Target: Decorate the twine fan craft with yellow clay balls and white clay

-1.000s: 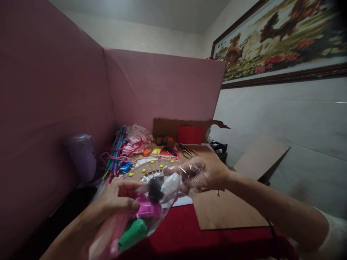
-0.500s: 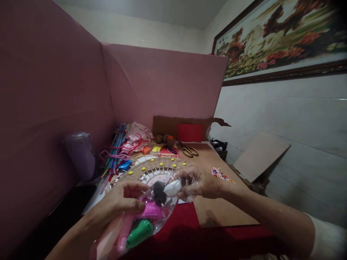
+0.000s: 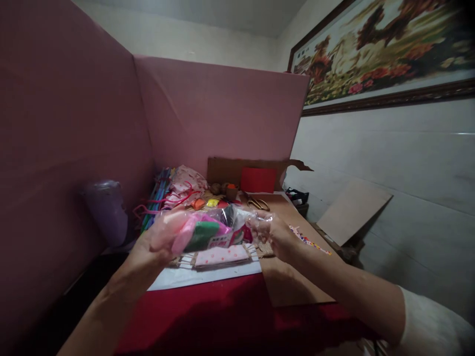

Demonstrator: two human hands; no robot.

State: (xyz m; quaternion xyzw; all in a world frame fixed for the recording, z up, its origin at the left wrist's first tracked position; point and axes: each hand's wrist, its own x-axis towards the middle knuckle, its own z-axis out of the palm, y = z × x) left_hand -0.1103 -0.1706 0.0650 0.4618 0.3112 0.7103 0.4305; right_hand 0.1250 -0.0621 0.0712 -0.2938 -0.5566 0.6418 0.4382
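Note:
A clear plastic bag (image 3: 213, 228) of soft packets, pink, green and dark ones among them, is stretched level between my hands above the table. My left hand (image 3: 158, 244) is closed round its left end, over the pale pink part. At the other end, the fingers of my right hand (image 3: 272, 233) grip the crinkled plastic. Under the bag a woven twine piece with a dotted pink-and-white panel (image 3: 221, 254) lies on a white sheet (image 3: 211, 278); the bag hides most of it.
Gold-handled scissors (image 3: 258, 202) lie on brown cardboard (image 3: 297, 287), with a strip of colourful dots (image 3: 311, 242) to the right. Coloured pipe cleaners (image 3: 159, 180) and dotted fabric (image 3: 189, 179) are piled at the back left. A purple container (image 3: 107, 212) stands far left.
The bag has been raised and turned from a slant to nearly level, away from me over the woven piece. My left hand has moved up with it; the white packet is less distinct.

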